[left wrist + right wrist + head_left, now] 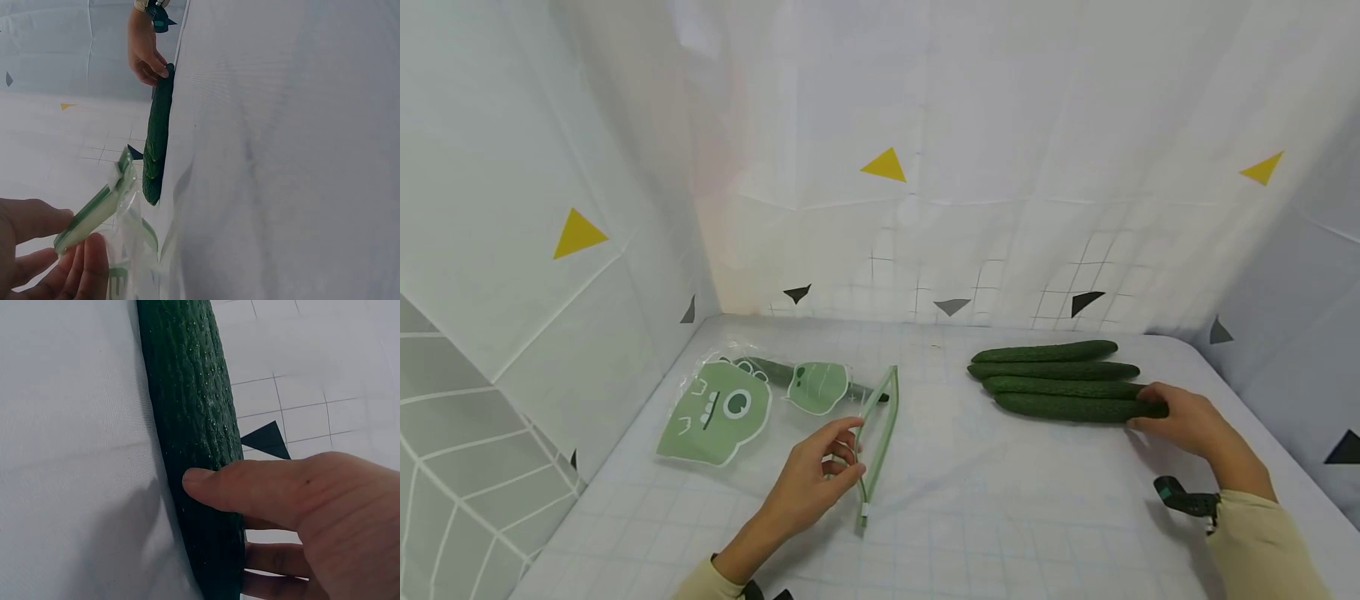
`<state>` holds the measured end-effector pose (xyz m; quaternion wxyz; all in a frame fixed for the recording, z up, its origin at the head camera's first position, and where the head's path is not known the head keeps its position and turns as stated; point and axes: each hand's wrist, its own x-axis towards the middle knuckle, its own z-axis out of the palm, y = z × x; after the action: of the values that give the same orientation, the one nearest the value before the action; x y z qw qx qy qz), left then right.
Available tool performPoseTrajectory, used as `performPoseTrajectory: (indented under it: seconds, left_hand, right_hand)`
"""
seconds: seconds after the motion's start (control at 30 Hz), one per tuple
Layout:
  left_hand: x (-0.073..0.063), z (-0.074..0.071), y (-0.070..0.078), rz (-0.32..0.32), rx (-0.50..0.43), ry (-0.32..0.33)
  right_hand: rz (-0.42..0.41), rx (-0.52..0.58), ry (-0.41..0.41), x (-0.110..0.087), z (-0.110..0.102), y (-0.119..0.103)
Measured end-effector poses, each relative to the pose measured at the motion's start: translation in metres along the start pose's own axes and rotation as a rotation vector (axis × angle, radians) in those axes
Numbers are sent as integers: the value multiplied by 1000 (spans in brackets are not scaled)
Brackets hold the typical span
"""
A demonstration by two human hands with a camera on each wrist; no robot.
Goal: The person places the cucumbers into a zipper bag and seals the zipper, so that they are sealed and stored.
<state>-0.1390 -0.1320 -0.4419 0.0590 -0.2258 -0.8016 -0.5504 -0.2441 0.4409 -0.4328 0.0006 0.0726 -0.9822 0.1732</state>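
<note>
White backdrop (1000, 108), yellow triangles (887, 166), gridded tabletop (970, 517)

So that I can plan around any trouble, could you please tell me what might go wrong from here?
The right hand holds the nearest cucumber near one end, so it may tip if lifted. The other loose cucumbers lie alongside and could roll if nudged. The bagged cucumber reaches the open mouth of the bag, so it might slide out if the left hand tilts the edge it pinches.
</note>
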Motion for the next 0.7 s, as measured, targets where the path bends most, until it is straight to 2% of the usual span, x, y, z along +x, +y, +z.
performPoseTrajectory:
  seconds: [0.7]
  left_hand:
    - [0,0,-2,14,3,-4]
  right_hand:
    - [-19,-1,-4,-4,2,3]
